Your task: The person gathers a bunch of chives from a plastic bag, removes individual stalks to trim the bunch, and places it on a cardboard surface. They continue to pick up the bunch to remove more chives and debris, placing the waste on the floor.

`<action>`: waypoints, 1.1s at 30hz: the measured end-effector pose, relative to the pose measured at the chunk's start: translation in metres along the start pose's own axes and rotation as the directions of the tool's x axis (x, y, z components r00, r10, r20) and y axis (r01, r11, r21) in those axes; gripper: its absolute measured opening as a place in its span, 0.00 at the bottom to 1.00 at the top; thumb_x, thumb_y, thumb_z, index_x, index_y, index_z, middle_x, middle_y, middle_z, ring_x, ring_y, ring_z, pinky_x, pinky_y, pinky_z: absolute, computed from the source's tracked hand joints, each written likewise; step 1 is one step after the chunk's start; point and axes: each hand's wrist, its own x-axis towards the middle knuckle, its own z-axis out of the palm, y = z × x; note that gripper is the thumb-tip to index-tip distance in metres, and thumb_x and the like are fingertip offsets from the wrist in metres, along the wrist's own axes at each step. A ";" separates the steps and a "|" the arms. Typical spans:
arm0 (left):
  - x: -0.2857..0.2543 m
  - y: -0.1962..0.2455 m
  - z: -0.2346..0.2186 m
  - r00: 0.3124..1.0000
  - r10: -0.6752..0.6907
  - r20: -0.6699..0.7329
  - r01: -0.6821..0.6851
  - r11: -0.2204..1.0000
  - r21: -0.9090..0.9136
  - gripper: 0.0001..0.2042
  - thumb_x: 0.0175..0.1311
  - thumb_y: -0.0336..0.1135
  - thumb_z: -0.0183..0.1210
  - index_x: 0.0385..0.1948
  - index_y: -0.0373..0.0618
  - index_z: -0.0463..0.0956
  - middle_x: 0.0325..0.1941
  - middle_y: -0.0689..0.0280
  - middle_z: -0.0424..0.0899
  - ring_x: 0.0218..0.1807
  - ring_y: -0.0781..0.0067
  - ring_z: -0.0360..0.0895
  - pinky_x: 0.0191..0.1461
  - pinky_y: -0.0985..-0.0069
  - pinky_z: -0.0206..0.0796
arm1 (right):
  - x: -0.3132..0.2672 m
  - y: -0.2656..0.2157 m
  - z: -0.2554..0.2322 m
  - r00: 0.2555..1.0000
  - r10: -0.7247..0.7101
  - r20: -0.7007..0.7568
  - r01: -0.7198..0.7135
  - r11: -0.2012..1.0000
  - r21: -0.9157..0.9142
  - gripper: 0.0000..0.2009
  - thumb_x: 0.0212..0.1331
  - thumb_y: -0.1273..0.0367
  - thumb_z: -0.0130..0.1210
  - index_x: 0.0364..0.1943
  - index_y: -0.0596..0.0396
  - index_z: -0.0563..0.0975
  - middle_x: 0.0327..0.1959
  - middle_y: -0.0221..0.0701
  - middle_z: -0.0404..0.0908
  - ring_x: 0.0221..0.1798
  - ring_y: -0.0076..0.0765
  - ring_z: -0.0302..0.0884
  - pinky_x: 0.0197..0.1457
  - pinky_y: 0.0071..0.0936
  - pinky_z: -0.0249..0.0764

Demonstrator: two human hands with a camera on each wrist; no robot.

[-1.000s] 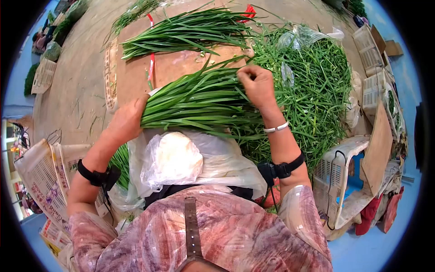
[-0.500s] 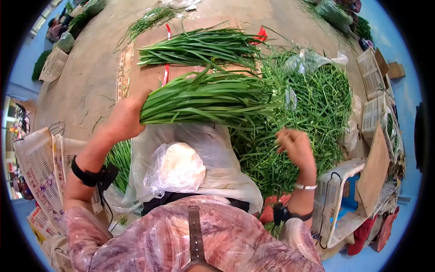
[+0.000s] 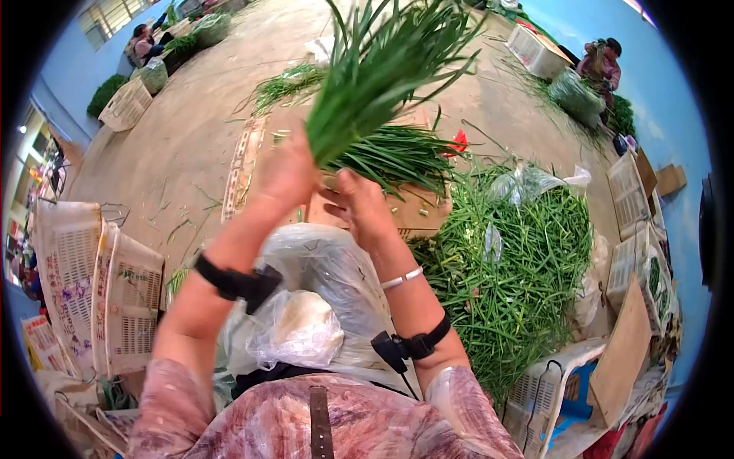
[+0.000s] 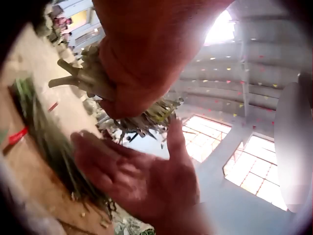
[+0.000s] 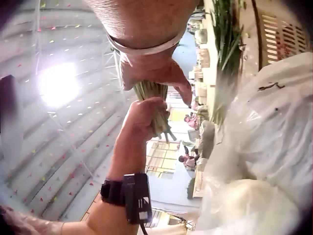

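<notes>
A bunch of garlic chives [image 3: 382,84] stands tilted up, leaves pointing away and to the right, blurred at the lower part. My left hand [image 3: 287,172] grips it near the stem ends. Cut stems [image 4: 90,78] stick out past that fist in the left wrist view. Just right of it, my right hand [image 3: 363,203] is held with fingers apart; its bare palm [image 4: 146,181] shows below the stems. From the right wrist view, the right hand [image 5: 151,71] overlaps the stems above the left hand [image 5: 139,117]. Another chive bunch [image 3: 397,157] lies on the board [image 3: 428,220].
A large heap of loose greens [image 3: 520,268] fills the right side. On the lap, a clear plastic sheet [image 3: 329,256] bears a bagged pale lump [image 3: 306,329]. White crates [image 3: 130,306] stand at left, an open crate [image 3: 535,390] at right. Two people sit far back.
My left hand has raised the chives from lying level over the lap to tilted up and farther forward. The right hand has come from over the heap to beside the left. The head view has tilted up.
</notes>
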 end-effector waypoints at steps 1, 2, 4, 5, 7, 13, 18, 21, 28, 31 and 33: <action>-0.006 -0.002 0.031 0.998 -0.019 0.055 0.019 1.000 -0.004 0.34 0.42 0.29 0.62 0.54 0.34 0.54 0.38 0.43 0.75 0.37 0.45 0.77 0.37 0.57 0.70 | 0.005 0.010 -0.008 0.990 0.052 -0.133 -0.038 0.994 0.102 0.29 0.51 0.53 0.58 0.48 0.66 0.68 0.34 0.32 0.76 0.36 0.25 0.74 0.40 0.21 0.71; -0.013 -0.006 0.065 0.993 -0.036 0.114 0.038 0.999 -0.012 0.36 0.41 0.29 0.63 0.54 0.33 0.53 0.41 0.43 0.74 0.38 0.45 0.77 0.38 0.57 0.70 | 0.009 0.029 -0.020 0.988 0.066 -0.137 -0.053 0.994 0.097 0.29 0.51 0.53 0.58 0.48 0.66 0.68 0.34 0.32 0.76 0.36 0.25 0.74 0.40 0.21 0.71; -0.036 -0.014 0.134 0.999 0.032 -0.020 -0.030 0.991 0.131 0.31 0.45 0.34 0.62 0.50 0.32 0.55 0.38 0.43 0.73 0.40 0.42 0.75 0.40 0.56 0.68 | 0.007 0.069 -0.047 0.904 0.228 -0.360 -0.191 0.972 0.136 0.20 0.50 0.54 0.60 0.35 0.57 0.74 0.23 0.25 0.73 0.18 0.20 0.65 0.19 0.17 0.60; -0.045 -0.006 0.134 1.000 0.031 -0.002 -0.031 0.992 0.123 0.31 0.45 0.34 0.62 0.50 0.32 0.55 0.38 0.43 0.73 0.40 0.42 0.75 0.40 0.56 0.68 | -0.002 0.072 -0.056 0.873 0.297 -0.387 -0.255 0.954 0.156 0.18 0.50 0.55 0.60 0.32 0.55 0.75 0.21 0.22 0.73 0.13 0.19 0.62 0.15 0.18 0.57; -0.056 0.010 0.128 0.939 -0.026 0.343 0.035 0.999 -0.020 0.33 0.43 0.34 0.63 0.50 0.31 0.54 0.41 0.42 0.71 0.45 0.44 0.73 0.44 0.57 0.67 | -0.015 0.077 -0.066 0.862 0.294 -0.413 -0.226 0.952 0.206 0.17 0.51 0.56 0.60 0.33 0.56 0.75 0.23 0.23 0.75 0.16 0.21 0.65 0.18 0.19 0.60; -0.055 0.019 0.129 0.852 0.191 0.488 0.129 0.827 -0.547 0.41 0.41 0.33 0.65 0.56 0.32 0.48 0.47 0.47 0.71 0.47 0.52 0.73 0.48 0.64 0.67 | -0.028 0.039 -0.082 0.879 0.212 -0.428 -0.152 0.974 0.169 0.15 0.54 0.66 0.58 0.42 0.60 0.73 0.37 0.30 0.78 0.36 0.27 0.76 0.38 0.25 0.73; -0.060 0.030 0.100 0.641 0.001 0.767 0.760 -0.139 -0.635 0.28 0.54 0.41 0.61 0.52 0.39 0.57 0.42 0.59 0.75 0.39 0.67 0.76 0.38 0.70 0.71 | -0.039 0.021 -0.107 0.912 0.264 -0.315 -0.183 0.947 0.263 0.16 0.54 0.70 0.56 0.45 0.61 0.69 0.38 0.35 0.78 0.36 0.32 0.78 0.38 0.29 0.79; -0.052 0.007 0.123 0.550 0.093 0.830 0.835 -0.064 -0.547 0.20 0.57 0.46 0.57 0.44 0.44 0.67 0.36 0.63 0.78 0.33 0.74 0.77 0.34 0.75 0.71 | -0.040 0.007 -0.106 0.944 0.222 -0.243 -0.155 0.951 0.266 0.17 0.54 0.70 0.56 0.46 0.62 0.68 0.39 0.36 0.77 0.38 0.34 0.78 0.41 0.32 0.79; -0.068 0.031 0.155 0.576 0.421 0.700 0.813 -0.386 -0.436 0.22 0.52 0.49 0.61 0.45 0.46 0.71 0.37 0.67 0.80 0.40 0.72 0.77 0.43 0.70 0.72 | -0.037 -0.005 -0.092 0.971 -0.180 -0.157 0.011 0.689 -0.724 0.24 0.55 0.56 0.54 0.46 0.65 0.71 0.40 0.41 0.77 0.43 0.43 0.75 0.46 0.35 0.70; -0.075 0.036 0.165 0.577 0.488 0.655 0.767 -0.600 -0.228 0.19 0.49 0.40 0.65 0.43 0.47 0.74 0.41 0.66 0.80 0.44 0.71 0.77 0.49 0.68 0.70 | -0.039 0.011 -0.108 0.904 -0.248 -0.348 -0.275 0.287 -0.918 0.31 0.55 0.50 0.50 0.52 0.65 0.66 0.41 0.51 0.75 0.45 0.57 0.72 0.48 0.41 0.67; -0.076 0.034 0.176 0.558 0.499 0.663 0.793 -0.556 -0.248 0.18 0.50 0.38 0.64 0.43 0.45 0.74 0.41 0.66 0.80 0.44 0.70 0.77 0.50 0.67 0.70 | -0.042 0.005 -0.105 0.892 -0.222 -0.393 -0.353 0.201 -0.914 0.33 0.56 0.48 0.47 0.53 0.64 0.64 0.45 0.52 0.72 0.46 0.58 0.71 0.49 0.40 0.67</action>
